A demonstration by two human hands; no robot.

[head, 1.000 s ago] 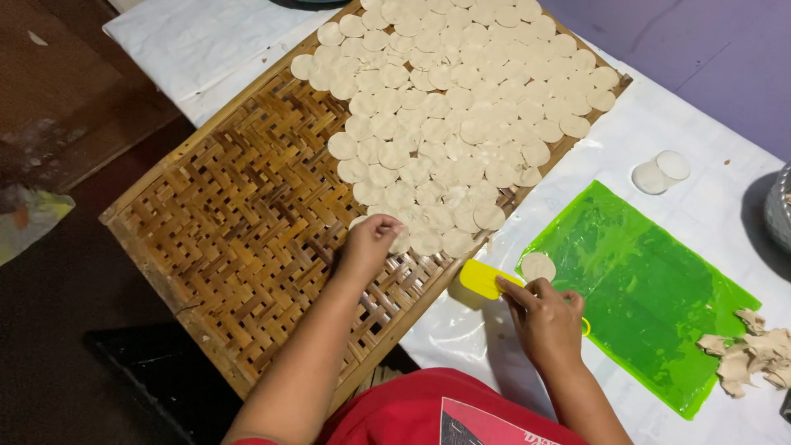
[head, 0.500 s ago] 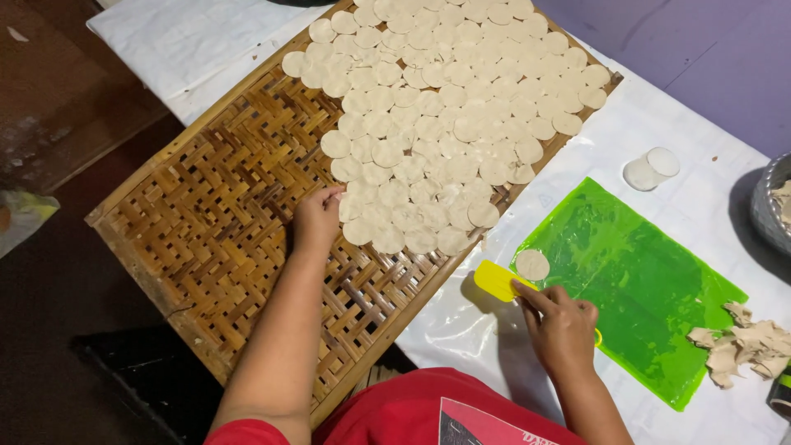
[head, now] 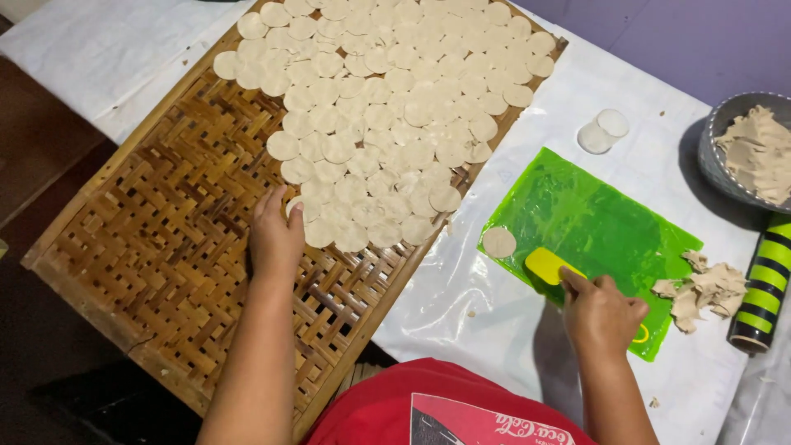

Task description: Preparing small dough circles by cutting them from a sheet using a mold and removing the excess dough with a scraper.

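Woven bamboo makes up the tray (head: pixel 156 247) under the left hand (head: pixel 274 235), which lies flat and open, palm down, fingers together and pointing away from the person. Its fingertips touch the nearest of the dough discs (head: pixel 387 107), pale rounds laid edge over edge in a sheet that covers the far half of the tray. The discs overlap only slightly, likely so that each stays separate and gets air through the open weave below. On the near side of the hand and to its left the weave is bare.

The right hand (head: pixel 601 313) rests on the green mat (head: pixel 601 214), closed around a yellow scraper (head: pixel 548 265), with the index finger stretched along the top of the tool. The flat yellow end points away from the hand toward a single disc (head: pixel 498 241) lying at the mat's left edge, just beyond the tool. The smooth mat probably keeps the dough from sticking, and the low angle of the scraper suits sliding under a thin piece.

To the right of this hand, dough scraps (head: pixel 700 288) lie in a small heap at the mat's edge, touching it. Farther right stands a green and black striped roller (head: pixel 762 284), and beyond it a grey bowl (head: pixel 713 152) holds more torn dough. Two small white lids (head: pixel 603 130) sit beyond the mat on the white-covered table (head: pixel 461 313), well apart from both hands.
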